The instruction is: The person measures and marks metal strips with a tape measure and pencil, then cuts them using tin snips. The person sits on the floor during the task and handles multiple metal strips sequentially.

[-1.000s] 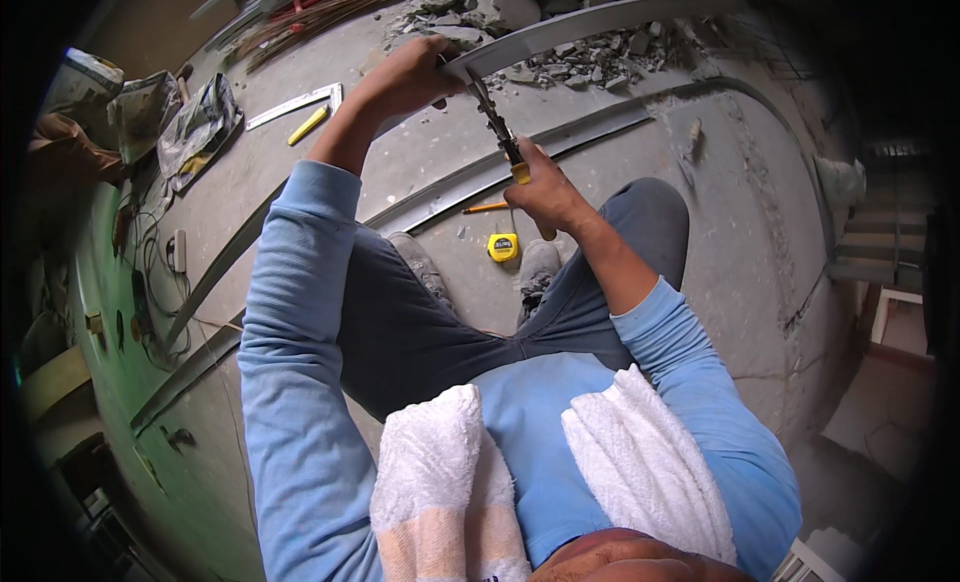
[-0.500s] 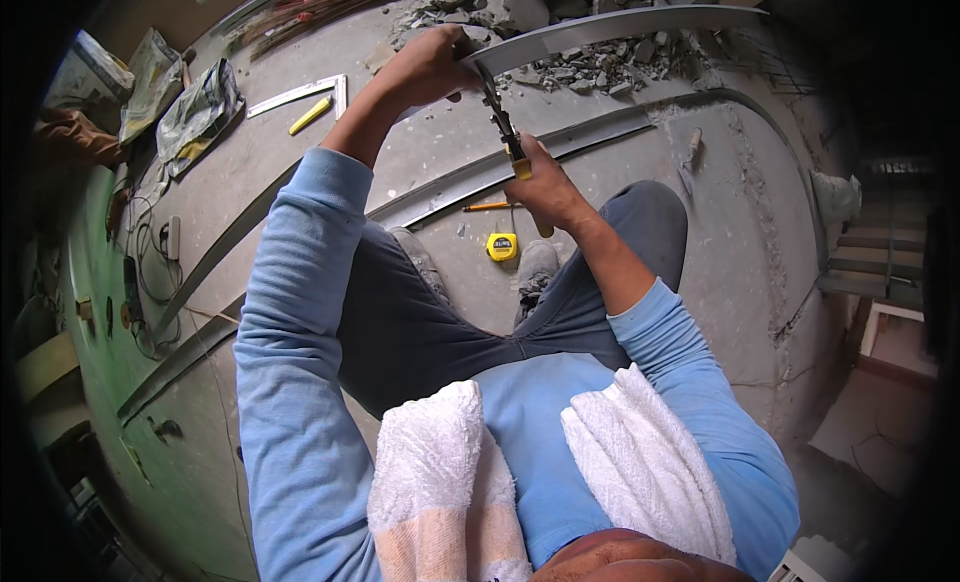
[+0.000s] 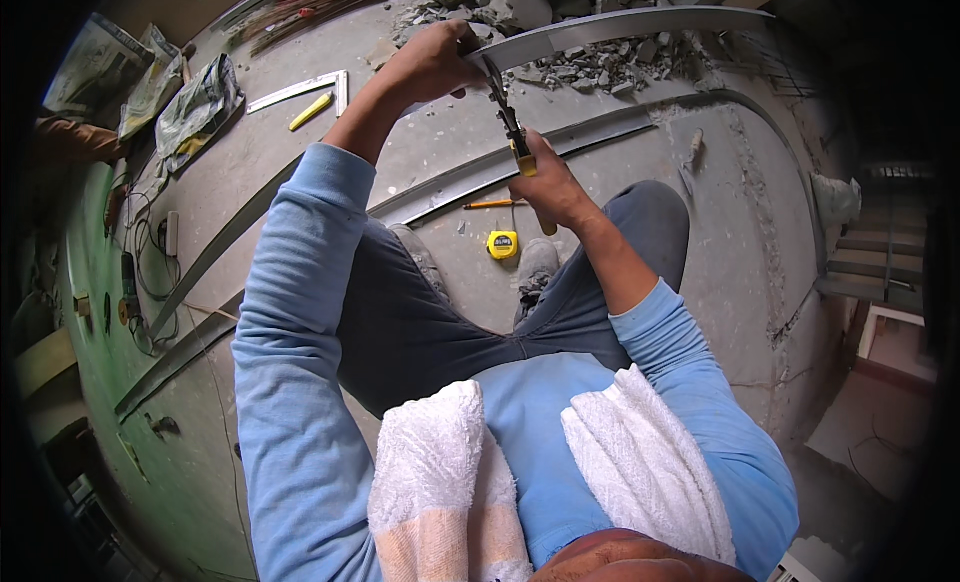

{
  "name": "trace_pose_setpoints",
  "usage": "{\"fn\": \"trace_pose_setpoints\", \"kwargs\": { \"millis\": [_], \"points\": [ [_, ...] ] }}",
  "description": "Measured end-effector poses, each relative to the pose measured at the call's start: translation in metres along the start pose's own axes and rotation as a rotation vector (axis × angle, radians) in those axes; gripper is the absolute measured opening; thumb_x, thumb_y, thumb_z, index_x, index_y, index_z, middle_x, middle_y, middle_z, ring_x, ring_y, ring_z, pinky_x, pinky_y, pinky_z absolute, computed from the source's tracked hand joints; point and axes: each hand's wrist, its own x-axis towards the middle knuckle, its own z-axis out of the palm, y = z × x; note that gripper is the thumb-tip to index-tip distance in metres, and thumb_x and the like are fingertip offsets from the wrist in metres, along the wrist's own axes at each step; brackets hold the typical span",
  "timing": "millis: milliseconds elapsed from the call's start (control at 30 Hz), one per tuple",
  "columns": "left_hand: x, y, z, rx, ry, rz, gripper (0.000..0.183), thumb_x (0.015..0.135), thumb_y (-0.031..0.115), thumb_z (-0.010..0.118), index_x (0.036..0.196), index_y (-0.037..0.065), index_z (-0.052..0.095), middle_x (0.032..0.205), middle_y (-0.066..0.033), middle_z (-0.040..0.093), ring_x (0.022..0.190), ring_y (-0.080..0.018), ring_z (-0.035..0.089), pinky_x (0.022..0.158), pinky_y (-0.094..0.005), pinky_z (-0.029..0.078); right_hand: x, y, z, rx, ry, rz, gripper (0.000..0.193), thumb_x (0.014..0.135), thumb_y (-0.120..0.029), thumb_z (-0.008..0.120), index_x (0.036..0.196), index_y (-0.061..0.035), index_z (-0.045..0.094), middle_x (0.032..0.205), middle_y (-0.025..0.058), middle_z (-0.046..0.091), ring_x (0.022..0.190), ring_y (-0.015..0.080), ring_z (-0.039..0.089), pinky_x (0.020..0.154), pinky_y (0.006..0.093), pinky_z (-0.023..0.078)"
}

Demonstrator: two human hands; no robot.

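Note:
My left hand grips a long grey metal channel strip that runs off to the upper right. My right hand is closed around the yellow handles of metal snips, whose blades bite into the strip's edge right beside my left hand. A yellow tape measure and an orange pencil lie on the concrete floor between my feet.
More long metal strips lie across the floor. Concrete rubble is piled beyond the strip. A metal square and yellow tool lie upper left, beside bags. Cables trail at the left. Stairs are at right.
My hands and the strip have kept their grip, with the snips still at the strip's edge. The view has shifted slightly, and my left hand sits a little further right.

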Motion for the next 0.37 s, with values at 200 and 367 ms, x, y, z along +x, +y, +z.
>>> {"fn": "trace_pose_setpoints", "kwargs": {
  "millis": [200, 367],
  "points": [
    [-0.0033, 0.0038, 0.0006, 0.019, 0.041, 0.044, 0.037, 0.076, 0.012, 0.08, 0.105, -0.004, 0.064, 0.09, -0.0145, 0.074, 0.079, -0.0203, 0.07, 0.07, -0.0352, 0.056, 0.0044, 0.0046, 0.001, 0.031, -0.006, -0.01, 0.084, 0.073, -0.011, 0.064, 0.151, -0.0041, 0.033, 0.119, 0.0162, 0.054, 0.102, 0.026, 0.06, 0.089, 0.0361, 0.053],
    [-0.0067, 0.0095, 0.002, 0.054, 0.033, 0.006, 0.038, 0.076, 0.015, 0.079, 0.105, -0.003, 0.064, 0.089, -0.0152, 0.073, 0.079, -0.0226, 0.071, 0.07, -0.0362, 0.056, 0.0021, -0.0048, -0.0028, 0.079, -0.027, 0.046, 0.091, 0.071, -0.013, 0.068, 0.153, -0.0037, 0.031, 0.141, 0.0273, 0.046, 0.131, 0.0414, 0.048, 0.112, 0.0415, 0.04]
  ]
}}
